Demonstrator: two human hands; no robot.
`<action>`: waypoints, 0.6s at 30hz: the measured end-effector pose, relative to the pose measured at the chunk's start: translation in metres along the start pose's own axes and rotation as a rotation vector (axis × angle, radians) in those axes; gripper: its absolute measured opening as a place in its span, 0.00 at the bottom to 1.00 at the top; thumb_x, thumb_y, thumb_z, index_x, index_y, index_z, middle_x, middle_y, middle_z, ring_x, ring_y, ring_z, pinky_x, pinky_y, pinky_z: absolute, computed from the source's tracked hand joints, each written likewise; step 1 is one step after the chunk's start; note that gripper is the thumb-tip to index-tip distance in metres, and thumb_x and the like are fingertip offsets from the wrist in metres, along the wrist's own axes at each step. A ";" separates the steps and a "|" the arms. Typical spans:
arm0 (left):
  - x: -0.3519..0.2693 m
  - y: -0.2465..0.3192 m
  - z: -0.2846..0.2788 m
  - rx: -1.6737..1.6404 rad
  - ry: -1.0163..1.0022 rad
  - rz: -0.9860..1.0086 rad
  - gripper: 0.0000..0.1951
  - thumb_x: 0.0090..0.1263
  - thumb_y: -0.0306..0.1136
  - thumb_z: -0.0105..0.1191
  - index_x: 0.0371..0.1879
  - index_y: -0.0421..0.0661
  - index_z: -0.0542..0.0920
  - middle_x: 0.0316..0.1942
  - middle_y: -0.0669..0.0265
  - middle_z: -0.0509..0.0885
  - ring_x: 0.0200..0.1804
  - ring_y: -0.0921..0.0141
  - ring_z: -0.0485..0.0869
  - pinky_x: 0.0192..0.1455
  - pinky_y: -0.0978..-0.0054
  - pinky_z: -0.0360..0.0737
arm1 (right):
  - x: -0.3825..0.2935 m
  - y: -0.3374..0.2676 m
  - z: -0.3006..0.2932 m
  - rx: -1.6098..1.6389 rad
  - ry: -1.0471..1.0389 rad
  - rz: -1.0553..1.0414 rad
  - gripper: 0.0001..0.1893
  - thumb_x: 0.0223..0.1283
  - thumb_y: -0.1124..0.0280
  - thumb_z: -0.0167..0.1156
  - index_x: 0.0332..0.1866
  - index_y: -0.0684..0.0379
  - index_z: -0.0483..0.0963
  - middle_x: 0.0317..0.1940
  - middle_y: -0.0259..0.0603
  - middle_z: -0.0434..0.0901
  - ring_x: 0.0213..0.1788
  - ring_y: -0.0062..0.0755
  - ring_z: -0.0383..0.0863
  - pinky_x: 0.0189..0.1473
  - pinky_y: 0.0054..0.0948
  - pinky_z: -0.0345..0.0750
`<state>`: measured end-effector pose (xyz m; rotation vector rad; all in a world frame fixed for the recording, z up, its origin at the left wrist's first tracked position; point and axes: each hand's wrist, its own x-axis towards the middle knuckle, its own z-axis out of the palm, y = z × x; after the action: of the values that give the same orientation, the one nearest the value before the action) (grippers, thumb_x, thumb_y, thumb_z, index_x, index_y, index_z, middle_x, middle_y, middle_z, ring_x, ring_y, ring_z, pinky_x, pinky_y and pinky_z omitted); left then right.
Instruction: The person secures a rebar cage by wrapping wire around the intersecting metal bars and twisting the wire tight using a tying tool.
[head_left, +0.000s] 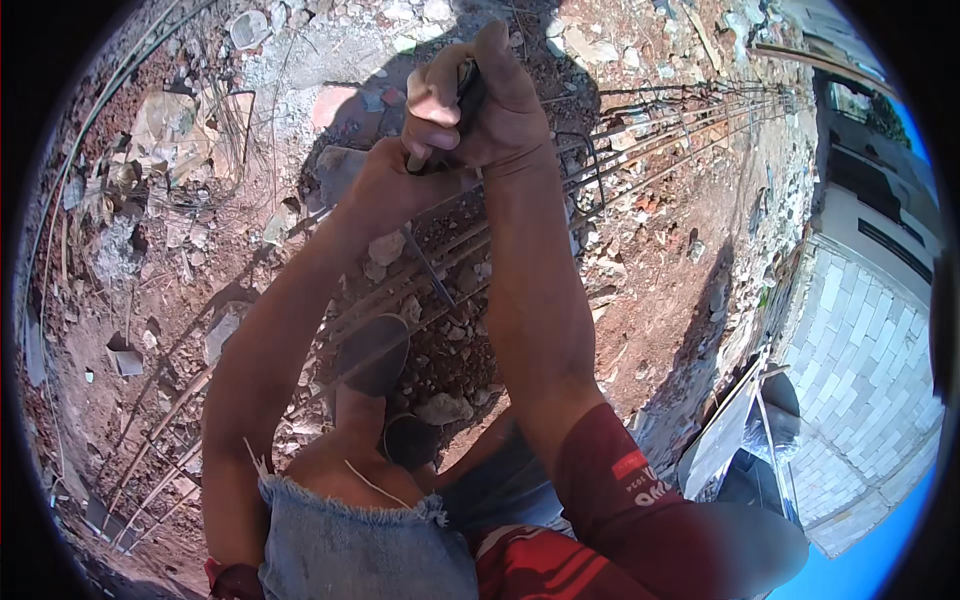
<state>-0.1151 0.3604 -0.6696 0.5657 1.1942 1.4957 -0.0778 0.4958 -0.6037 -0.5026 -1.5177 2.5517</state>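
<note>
My right hand (502, 105) is closed around a dark tool handle (469, 94), whose type I cannot tell. Directly below and to the left, my left hand (394, 180) grips around the lower part of the same handle; overlapping fingers hide much of it. Long thin steel reinforcing bars (652, 154) run diagonally beneath both hands. A bent steel stirrup (598, 176) crosses these bars right of my right wrist. Below my left hand, a dark narrow metal piece (431, 271) slants down over the bars; whether it joins the handle is hidden.
Broken stones (442, 409) and rubble cover the reddish soil. Tangled thin wire (225, 142) lies at left. My sandal-like footwear (373, 352) is close to the bars. A block-paved surface (847, 330) and leaning boards (720, 427) stand at right.
</note>
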 end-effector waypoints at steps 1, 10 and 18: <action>0.004 -0.002 0.000 0.002 -0.017 0.020 0.13 0.63 0.36 0.60 0.40 0.41 0.78 0.27 0.64 0.82 0.31 0.71 0.79 0.37 0.70 0.76 | 0.006 0.002 -0.017 0.365 -0.410 0.012 0.38 0.55 0.29 0.52 0.30 0.65 0.77 0.27 0.42 0.80 0.19 0.33 0.75 0.27 0.37 0.76; -0.002 -0.015 0.028 0.442 0.548 0.176 0.18 0.61 0.41 0.60 0.40 0.39 0.77 0.33 0.53 0.84 0.38 0.55 0.85 0.39 0.62 0.77 | -0.008 0.011 0.059 -0.235 0.956 -0.215 0.35 0.58 0.33 0.55 0.33 0.65 0.75 0.22 0.37 0.75 0.21 0.26 0.74 0.26 0.26 0.72; 0.007 -0.008 0.002 0.364 0.250 0.072 0.17 0.60 0.42 0.61 0.33 0.39 0.75 0.30 0.52 0.83 0.38 0.49 0.83 0.39 0.58 0.77 | 0.002 -0.015 0.051 0.153 0.402 0.027 0.34 0.67 0.37 0.46 0.14 0.57 0.70 0.13 0.32 0.71 0.12 0.21 0.68 0.12 0.21 0.63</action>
<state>-0.1120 0.3669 -0.6781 0.6826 1.6756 1.4472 -0.0986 0.4618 -0.5689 -0.9490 -1.1735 2.3695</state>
